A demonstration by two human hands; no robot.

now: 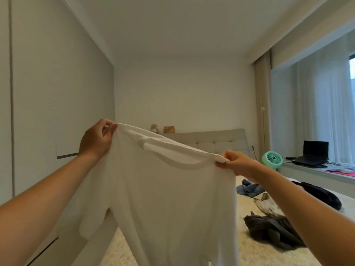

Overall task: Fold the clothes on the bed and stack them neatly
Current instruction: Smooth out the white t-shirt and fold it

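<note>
A white T-shirt hangs spread out in the air in front of me, above the bed. My left hand pinches its left shoulder, raised higher. My right hand pinches the right shoulder, a little lower. The neckline sags between the two hands and one short sleeve droops at the lower left. On the cream bed cover to the right lie a dark grey garment, a blue garment, a beige piece and a black garment, all crumpled.
A padded headboard stands at the far end, with a small plush toy on its ledge. A green fan and a laptop sit on the window sill at the right. White wardrobe doors line the left.
</note>
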